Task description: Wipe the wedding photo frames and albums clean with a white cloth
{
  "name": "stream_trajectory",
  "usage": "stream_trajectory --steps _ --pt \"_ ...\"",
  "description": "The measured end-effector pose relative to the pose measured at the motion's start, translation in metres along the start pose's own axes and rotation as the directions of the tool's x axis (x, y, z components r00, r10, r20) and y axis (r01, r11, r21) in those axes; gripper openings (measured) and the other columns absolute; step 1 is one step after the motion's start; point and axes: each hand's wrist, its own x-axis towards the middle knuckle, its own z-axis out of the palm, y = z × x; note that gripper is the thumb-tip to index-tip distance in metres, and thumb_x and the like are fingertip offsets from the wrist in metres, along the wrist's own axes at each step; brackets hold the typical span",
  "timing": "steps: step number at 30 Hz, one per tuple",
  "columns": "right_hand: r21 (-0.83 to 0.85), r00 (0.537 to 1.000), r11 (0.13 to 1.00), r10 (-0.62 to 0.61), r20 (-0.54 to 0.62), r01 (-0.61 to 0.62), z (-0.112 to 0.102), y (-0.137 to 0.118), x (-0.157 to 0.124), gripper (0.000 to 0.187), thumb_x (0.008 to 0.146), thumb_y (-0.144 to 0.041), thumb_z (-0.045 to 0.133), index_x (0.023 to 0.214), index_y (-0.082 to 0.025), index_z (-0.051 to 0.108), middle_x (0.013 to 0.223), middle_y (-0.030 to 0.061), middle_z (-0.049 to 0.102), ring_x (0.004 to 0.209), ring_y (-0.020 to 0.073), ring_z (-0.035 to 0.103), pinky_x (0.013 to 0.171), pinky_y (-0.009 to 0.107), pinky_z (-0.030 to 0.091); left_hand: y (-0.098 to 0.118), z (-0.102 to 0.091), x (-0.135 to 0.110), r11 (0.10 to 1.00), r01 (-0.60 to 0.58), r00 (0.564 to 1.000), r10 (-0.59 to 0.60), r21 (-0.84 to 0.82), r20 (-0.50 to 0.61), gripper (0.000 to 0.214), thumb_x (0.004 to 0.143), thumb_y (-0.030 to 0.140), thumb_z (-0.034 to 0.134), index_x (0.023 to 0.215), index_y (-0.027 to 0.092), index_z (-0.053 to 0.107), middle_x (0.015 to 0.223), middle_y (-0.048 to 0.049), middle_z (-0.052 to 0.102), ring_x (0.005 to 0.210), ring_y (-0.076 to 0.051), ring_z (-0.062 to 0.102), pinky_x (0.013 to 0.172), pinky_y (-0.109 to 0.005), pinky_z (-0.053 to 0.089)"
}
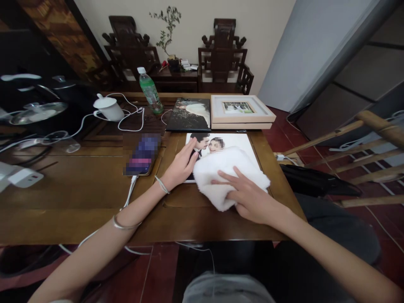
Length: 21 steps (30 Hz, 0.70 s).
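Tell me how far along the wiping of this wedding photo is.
Done: nothing provable; the uncovered top of the wedding photo gives no sign either way. In hand: the right hand presses a white cloth on its lower half while the left hand steadies its left edge. Left: possibly the dark photo panel and the framed picture behind, both untouched.

Lower half of photo (pixel 235 142) under cloth (pixel 232 174); blurred slab (pixel 142 155) probably phone.

Home living room, carved chairs (pixel 223 54), wedding photos (pixel 189 114)
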Motion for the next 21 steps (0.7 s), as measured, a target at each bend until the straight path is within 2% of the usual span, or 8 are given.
stream_trajectory --steps 4,8,12,15,18,21 --pt "-0.026 0.99 0.991 0.127 -0.064 -0.129 -0.006 0.021 -0.027 0.046 0.06 0.005 0.04 0.087 -0.02 0.067 0.14 0.0079 0.05 0.138 0.0262 0.031 0.114 0.059 0.021 0.0 0.001 0.001 0.999 -0.039 0.995 0.036 0.022 0.095 0.047 0.096 0.035 0.039 0.137 0.013 0.044 0.147 -0.0148 0.041 0.138 -0.025 0.035 0.115 -0.046 0.029" --pt "-0.097 0.958 0.959 0.253 -0.134 -0.267 -0.007 0.038 -0.033 0.041 0.064 0.002 0.043 0.091 -0.019 0.065 0.142 0.0101 0.048 0.137 0.0296 0.033 0.111 0.061 0.026 0.003 -0.001 0.001 0.997 -0.076 0.995 0.077 -0.024 0.063 0.039 0.096 0.03 0.041 0.129 0.015 0.053 0.142 -0.0131 0.048 0.136 -0.025 0.039 0.113 -0.049 0.032" --pt "-0.184 0.942 0.934 0.271 -0.196 -0.307 0.0 0.03 -0.017 0.017 0.083 -0.019 0.051 0.094 -0.017 0.065 0.147 0.0117 0.04 0.139 0.0372 0.025 0.107 0.069 0.024 0.007 -0.005 0.001 0.99 -0.047 0.991 0.03 -0.132 -0.13 0.036 0.096 0.027 0.042 0.13 0.019 0.053 0.136 -0.0107 0.055 0.127 -0.023 0.05 0.108 -0.045 0.041" --pt "-0.239 0.948 0.93 0.225 -0.226 -0.278 0.009 0.015 0.004 0.021 0.088 -0.034 0.054 0.093 -0.018 0.066 0.151 0.0104 0.035 0.14 0.0396 0.022 0.106 0.071 0.022 0.008 -0.006 0.0 0.965 -0.029 0.957 -0.048 -0.259 -0.285 0.036 0.097 0.028 0.042 0.131 0.02 0.051 0.134 -0.0117 0.056 0.119 -0.023 0.057 0.098 -0.04 0.05" --pt "-0.293 0.952 0.924 0.176 -0.249 -0.247 0.017 0.005 0.027 0.016 0.084 -0.027 0.06 0.097 -0.019 0.066 0.151 0.0107 0.034 0.139 0.0413 0.024 0.104 0.071 0.025 0.011 -0.007 0.0 0.932 -0.07 0.916 -0.082 -0.357 -0.393 0.034 0.099 0.029 0.039 0.13 0.02 0.05 0.135 -0.0126 0.054 0.114 -0.023 0.061 0.087 -0.034 0.055" --pt "-0.37 0.935 0.892 0.138 -0.327 -0.26 0.026 0.0 0.044 0.016 0.082 -0.016 0.062 0.097 -0.02 0.066 0.149 0.0131 0.037 0.136 0.0431 0.03 0.1 0.072 0.03 0.015 -0.01 -0.002 0.908 -0.122 0.876 -0.09 -0.4 -0.474 0.033 0.099 0.032 0.038 0.128 0.021 0.049 0.137 -0.0129 0.051 0.112 -0.024 0.062 0.074 -0.029 0.059"
